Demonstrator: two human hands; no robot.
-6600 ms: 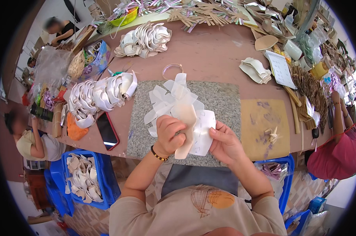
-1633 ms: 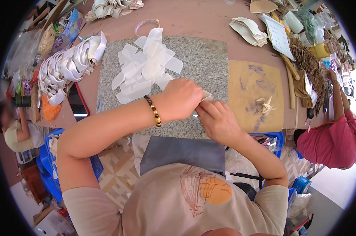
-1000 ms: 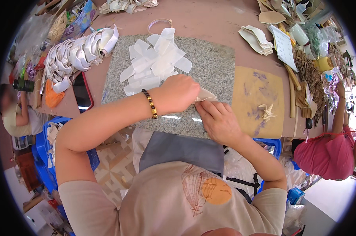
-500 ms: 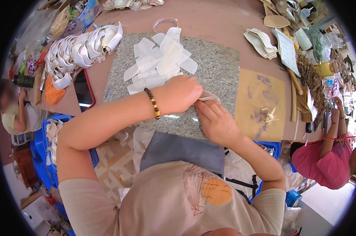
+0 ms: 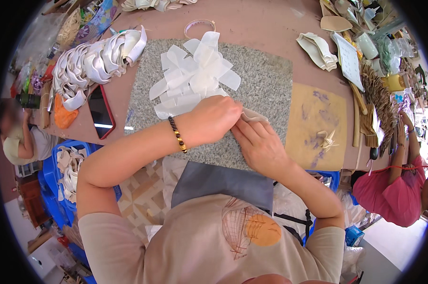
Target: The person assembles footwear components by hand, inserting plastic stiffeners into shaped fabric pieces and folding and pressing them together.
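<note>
Left hand (image 5: 218,115) curled tight at the near-left end of a thin, curved cream sheet piece (image 5: 255,115); cannot tell what's inside the fist. Right-hand (image 5: 262,142) fingers lie along the piece's near edge; thumb hidden, pinch unclear. Piece sits over the grey speckled stone slab (image 5: 263,71), right of the translucent white petal-shaped sheets (image 5: 200,71). Probably best: light, even finger pressure, avoiding creases.

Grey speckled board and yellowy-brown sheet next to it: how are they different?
The board is grey and speckled; the sheet is yellowy-brown with purplish smudges. The board is bigger than the sheet. The board has whitish pieces heaped on it; the sheet has a small pale scrap. The left hand and right hand are over the board, not the sheet. Both look flat and lie on the table.
</note>
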